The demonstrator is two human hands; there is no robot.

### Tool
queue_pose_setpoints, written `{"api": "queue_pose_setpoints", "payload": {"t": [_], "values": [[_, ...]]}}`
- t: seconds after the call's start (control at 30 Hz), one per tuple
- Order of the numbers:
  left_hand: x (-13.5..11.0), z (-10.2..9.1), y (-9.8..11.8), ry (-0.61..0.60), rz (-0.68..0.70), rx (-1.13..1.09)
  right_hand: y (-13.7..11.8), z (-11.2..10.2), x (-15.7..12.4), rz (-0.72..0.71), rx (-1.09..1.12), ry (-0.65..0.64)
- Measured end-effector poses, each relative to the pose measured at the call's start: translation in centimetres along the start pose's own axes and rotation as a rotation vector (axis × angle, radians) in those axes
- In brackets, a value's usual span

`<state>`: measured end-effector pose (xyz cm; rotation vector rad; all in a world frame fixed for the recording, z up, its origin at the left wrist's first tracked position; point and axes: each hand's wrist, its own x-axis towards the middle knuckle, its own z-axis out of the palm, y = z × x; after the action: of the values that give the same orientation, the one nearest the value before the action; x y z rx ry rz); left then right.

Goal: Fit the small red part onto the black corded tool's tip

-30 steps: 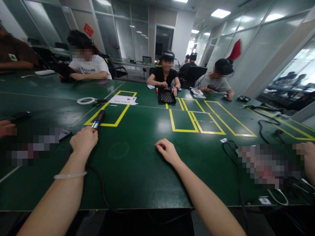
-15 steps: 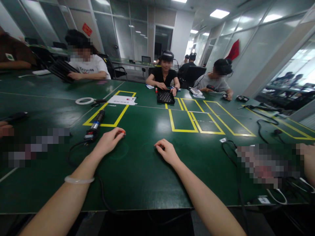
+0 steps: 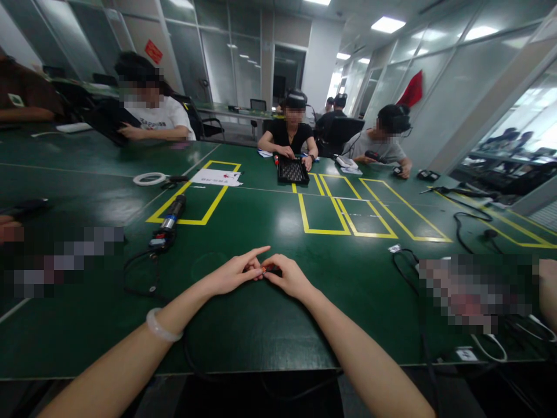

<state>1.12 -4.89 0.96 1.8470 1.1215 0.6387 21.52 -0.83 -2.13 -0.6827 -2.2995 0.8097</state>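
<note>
Left hand [image 3: 230, 274] has come over from the screwdriver [image 3: 170, 217] to meet right hand [image 3: 290, 277] mid-table, both pinching a small red part [image 3: 263, 269], probably best kept low and steady over the table [image 3: 243, 331].

Tabletop [image 3: 261, 325]: green, smooth, glossy (ceiling lights reflect in it). Electric screwdriver [image 3: 172, 212]: black plastic body, shiny metal collar. Bracelet [image 3: 162, 328]: pale, polished. Paper sheet [image 3: 216, 177]: white, matt.

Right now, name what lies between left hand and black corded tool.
Only bare green table between left hand and black corded tool, per the head view; its cable loops aside.
</note>
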Motion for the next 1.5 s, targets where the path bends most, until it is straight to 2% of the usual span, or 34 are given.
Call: {"api": "queue_pose_setpoints", "payload": {"t": [0.23, 0.4, 0.57, 0.67, 0.8, 0.87, 1.03, 1.13, 1.23, 1.33, 1.43, 1.5], "values": [[-0.2, -0.3, 0.2, 0.037, -0.004, 0.008, 0.0, -0.2, 0.1, 0.064, 0.040, 0.086], [-0.1, -0.2, 0.3, 0.145, 0.058, 0.175, 0.3, -0.2, 0.1, 0.127, 0.084, 0.129], [-0.2, 0.0, 0.8, 0.179, 0.085, 0.326, 0.1, -0.2, 0.1, 0.170, 0.134, 0.091], [-0.2, -0.1, 0.9, 0.210, 0.061, 0.276, 0.0, -0.2, 0.1, 0.191, 0.163, 0.073], [0.0, -0.1, 0.5, 0.234, 0.002, 0.149, 0.1, 0.0, 0.1, 0.132, 0.274, 0.086], [0.1, 0.0, 0.2, 0.233, -0.039, 0.090, 0.1, 0.2, 0.1, 0.097, 0.238, 0.087], [0.4, 0.4, -0.1, 0.200, -0.093, -0.031, -0.2, 0.4, 0.1, 0.033, -0.054, 0.095], [0.4, 0.0, 0.0, 0.195, -0.077, 0.010, -0.4, 0.3, 0.2, 0.017, -0.118, 0.104], [0.3, -1.7, -0.3, 0.291, -0.067, 0.204, -0.4, 0.1, 0.1, 0.049, -0.063, 0.130], [-0.5, -5.0, -1.9, 0.516, -0.141, 0.510, 0.0, -0.2, 0.1, 0.083, 0.019, 0.167], [-2.5, -9.0, -4.5, 0.745, -0.333, 0.802, 0.4, -0.3, 0.1, 0.104, 0.068, 0.194], [-4.3, -11.4, -6.3, 0.856, -0.496, 0.872, 0.6, -0.4, 0.1, 0.111, 0.085, 0.199]]}}
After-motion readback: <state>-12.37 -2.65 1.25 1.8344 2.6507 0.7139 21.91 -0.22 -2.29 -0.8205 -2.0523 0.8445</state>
